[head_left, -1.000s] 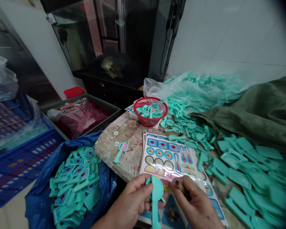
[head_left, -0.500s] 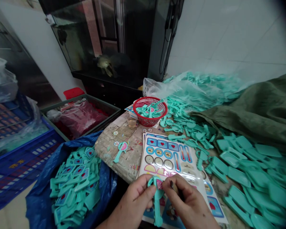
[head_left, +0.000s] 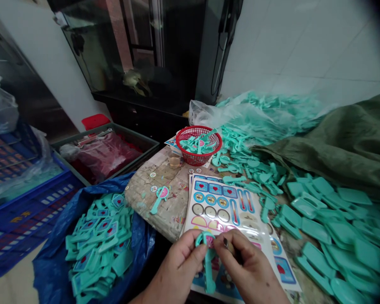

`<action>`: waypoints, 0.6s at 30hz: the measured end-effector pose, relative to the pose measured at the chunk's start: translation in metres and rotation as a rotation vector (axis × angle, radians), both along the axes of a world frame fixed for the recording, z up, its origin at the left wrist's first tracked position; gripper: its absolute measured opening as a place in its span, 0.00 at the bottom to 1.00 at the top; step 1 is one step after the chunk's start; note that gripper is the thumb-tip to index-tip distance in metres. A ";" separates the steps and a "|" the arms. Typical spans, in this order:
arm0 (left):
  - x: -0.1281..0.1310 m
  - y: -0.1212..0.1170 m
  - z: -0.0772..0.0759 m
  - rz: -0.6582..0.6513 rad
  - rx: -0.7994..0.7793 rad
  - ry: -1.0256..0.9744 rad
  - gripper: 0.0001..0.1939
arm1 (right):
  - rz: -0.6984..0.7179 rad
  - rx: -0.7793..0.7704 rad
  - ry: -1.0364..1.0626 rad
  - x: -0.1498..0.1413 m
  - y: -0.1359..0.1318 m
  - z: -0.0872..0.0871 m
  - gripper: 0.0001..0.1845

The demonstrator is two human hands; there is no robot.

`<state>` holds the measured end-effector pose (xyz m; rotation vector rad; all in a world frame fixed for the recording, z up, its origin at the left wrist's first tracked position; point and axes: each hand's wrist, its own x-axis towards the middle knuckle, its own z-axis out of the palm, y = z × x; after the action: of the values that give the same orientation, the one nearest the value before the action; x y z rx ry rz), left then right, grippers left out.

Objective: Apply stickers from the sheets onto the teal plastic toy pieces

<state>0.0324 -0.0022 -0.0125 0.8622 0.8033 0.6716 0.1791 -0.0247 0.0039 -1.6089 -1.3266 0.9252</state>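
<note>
My left hand (head_left: 186,258), fingers closed, pinches a teal plastic toy piece (head_left: 209,270) by its rounded head, its long handle hanging down. A pink fan-shaped sticker (head_left: 210,241) shows on that head. My right hand (head_left: 245,264) is closed too; its thumb and index finger meet the head's right edge at the sticker. Within its curled fingers is a slim tan tool with a dark tip (head_left: 225,242), mostly hidden, its kind unclear. Beneath both hands lie glossy sticker sheets (head_left: 240,219) printed with hearts, dials, thermometers and half circles.
A similar stickered teal piece (head_left: 160,199) lies on the worn table (head_left: 174,190). Behind it stands a red basket (head_left: 199,158) of teal pieces. Loose teal parts (head_left: 332,236) pile up on the right beside green cloth (head_left: 342,131). At left, a blue bag (head_left: 55,249) holds heart-stickered pieces.
My hands and the teal piece stay nearly in place, with the right fingers shifting slightly at the sticker. The whole view has moved a little.
</note>
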 end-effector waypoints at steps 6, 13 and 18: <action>0.000 -0.002 -0.002 0.015 0.004 -0.004 0.15 | 0.017 -0.023 0.009 -0.001 -0.002 -0.004 0.15; -0.001 -0.002 -0.003 0.008 0.021 0.045 0.15 | 0.022 -0.031 0.008 -0.001 -0.004 -0.005 0.14; -0.001 -0.003 -0.006 0.018 0.046 0.034 0.16 | 0.025 -0.012 -0.017 -0.001 -0.003 -0.006 0.13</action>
<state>0.0313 -0.0052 -0.0185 0.9106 0.8298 0.6954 0.1785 -0.0277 -0.0019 -1.6159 -1.3583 0.9380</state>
